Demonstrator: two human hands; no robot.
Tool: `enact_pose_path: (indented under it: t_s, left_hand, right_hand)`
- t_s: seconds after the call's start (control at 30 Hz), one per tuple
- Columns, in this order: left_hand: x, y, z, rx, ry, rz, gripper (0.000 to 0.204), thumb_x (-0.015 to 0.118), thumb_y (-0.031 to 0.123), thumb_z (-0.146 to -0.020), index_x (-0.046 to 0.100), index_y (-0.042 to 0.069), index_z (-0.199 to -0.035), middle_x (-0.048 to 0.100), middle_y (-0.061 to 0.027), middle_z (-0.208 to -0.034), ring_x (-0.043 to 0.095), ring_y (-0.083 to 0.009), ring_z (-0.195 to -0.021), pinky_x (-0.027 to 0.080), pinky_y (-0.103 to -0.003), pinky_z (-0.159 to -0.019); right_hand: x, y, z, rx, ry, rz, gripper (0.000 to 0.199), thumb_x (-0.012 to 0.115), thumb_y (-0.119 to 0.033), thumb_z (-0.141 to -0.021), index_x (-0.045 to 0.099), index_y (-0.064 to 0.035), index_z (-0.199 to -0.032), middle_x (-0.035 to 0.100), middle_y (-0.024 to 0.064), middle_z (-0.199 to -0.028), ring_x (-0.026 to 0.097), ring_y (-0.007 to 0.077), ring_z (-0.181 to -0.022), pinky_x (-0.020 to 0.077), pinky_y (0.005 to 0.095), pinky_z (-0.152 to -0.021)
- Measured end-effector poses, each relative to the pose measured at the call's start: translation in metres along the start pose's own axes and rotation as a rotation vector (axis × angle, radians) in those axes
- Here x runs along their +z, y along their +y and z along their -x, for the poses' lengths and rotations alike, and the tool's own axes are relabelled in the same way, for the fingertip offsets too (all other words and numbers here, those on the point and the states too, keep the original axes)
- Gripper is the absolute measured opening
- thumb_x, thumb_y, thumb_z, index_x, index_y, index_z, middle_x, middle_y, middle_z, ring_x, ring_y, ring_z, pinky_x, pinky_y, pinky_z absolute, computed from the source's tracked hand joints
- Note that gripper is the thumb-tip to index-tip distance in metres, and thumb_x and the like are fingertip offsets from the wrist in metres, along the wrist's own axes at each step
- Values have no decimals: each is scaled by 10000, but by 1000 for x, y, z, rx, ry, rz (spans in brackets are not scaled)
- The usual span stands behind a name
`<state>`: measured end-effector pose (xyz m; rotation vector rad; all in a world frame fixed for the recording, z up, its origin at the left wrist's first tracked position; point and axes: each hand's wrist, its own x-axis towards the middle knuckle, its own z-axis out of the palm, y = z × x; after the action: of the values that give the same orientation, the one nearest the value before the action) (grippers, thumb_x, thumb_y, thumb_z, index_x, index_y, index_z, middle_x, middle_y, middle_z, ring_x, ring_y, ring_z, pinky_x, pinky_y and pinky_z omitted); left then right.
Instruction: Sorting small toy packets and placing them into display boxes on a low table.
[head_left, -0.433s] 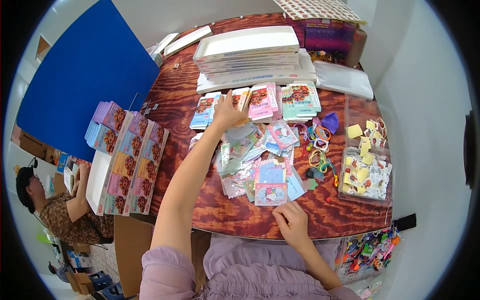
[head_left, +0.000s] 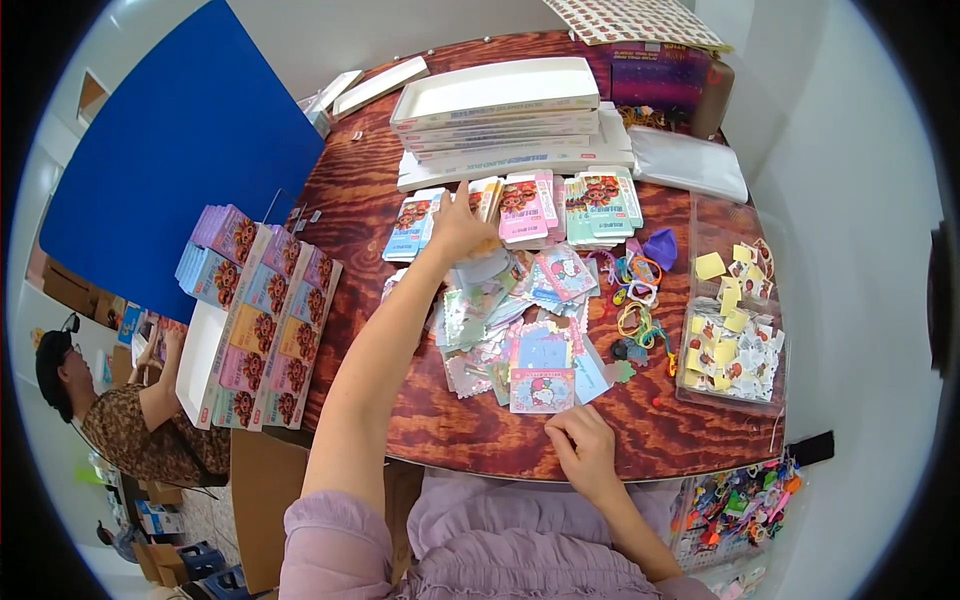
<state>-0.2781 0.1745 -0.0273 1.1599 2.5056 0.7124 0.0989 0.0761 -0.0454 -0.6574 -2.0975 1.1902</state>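
Note:
My left hand (head_left: pixel 460 228) reaches across the table to the row of flat printed cartons. Its fingers close over a yellow carton (head_left: pixel 486 192), and the palm hides much of that stack. Blue cartons (head_left: pixel 410 222) lie to its left, pink ones (head_left: pixel 525 208) and green ones (head_left: pixel 603 205) to its right. At the table's near edge my right hand (head_left: pixel 583 447) rests, loosely curled with nothing visible in it. Between the hands spreads a pile of glossy cards and sachets (head_left: pixel 480 335), with a pink cartoon card (head_left: pixel 542 390) at its near side.
White trays (head_left: pixel 500 92) are stacked behind the cartons. Filled display boxes (head_left: pixel 255 330) stand left, before a blue panel (head_left: pixel 180 150). Colourful bands (head_left: pixel 640 285) and a clear box of small paper pieces (head_left: pixel 735 340) lie right. Another person (head_left: pixel 150 420) works at far left.
My left hand has shifted very slightly to the right over the yellow cartons. My right hand stays put. The whole view has moved slightly, and the other person's hands have moved.

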Motion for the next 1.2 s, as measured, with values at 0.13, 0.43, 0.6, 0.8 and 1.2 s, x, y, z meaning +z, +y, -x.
enact_pose_path:
  t_s: [0.13, 0.43, 0.6, 0.8, 1.2]
  left_hand:
    - [-15, -21, -6, 164, 21, 261, 1083, 803, 233, -574, 313, 37, -1520, 412, -323, -1427, 478, -408, -1287, 418, -398, -1069]
    - [-54, 0, 31, -98, -137, 766, 1055, 800, 99, -680, 223, 19, -1559, 499, -233, -1371, 581, -233, -1129, 490, -324, -847]
    - [-62, -15, 35, -93, -121, 824, 1047, 804, 142, -687, 241, 87, -1567, 397, -185, -1491, 533, -273, -1201, 468, -402, -897]
    - [-80, -21, 89, 63, -223, 1104, 847, 722, 71, -754, 348, 69, -1513, 525, -105, -1337, 570, -197, -1139, 496, -342, -874]
    - [-113, -55, 232, -113, -238, 1040, 847, 708, -6, -749, 356, 63, -1516, 632, -76, -1137, 636, -158, -915, 531, -315, -729]
  right_hand:
    - [2, -2, 0, -10, 2, -16, 35, 679, -16, -807, 648, -11, -823, 647, 91, -807, 601, 279, -749, 464, 361, -657]
    - [0, 0, 1, 5, -8, 13, 58, 687, -40, -816, 637, -11, -823, 630, 99, -810, 604, 298, -769, 471, 385, -664]
    - [1, -3, 0, 15, -19, 16, 48, 680, -37, -818, 640, -11, -818, 627, 105, -801, 601, 300, -766, 468, 386, -663]
    - [2, 0, -3, 15, -17, 23, 36, 671, -20, -821, 640, -3, -817, 618, 108, -781, 591, 283, -747, 456, 368, -653]
    - [44, -6, -86, -200, -34, 246, 107, 654, -120, -871, 639, -16, -853, 608, 127, -842, 592, 319, -872, 466, 417, -740]
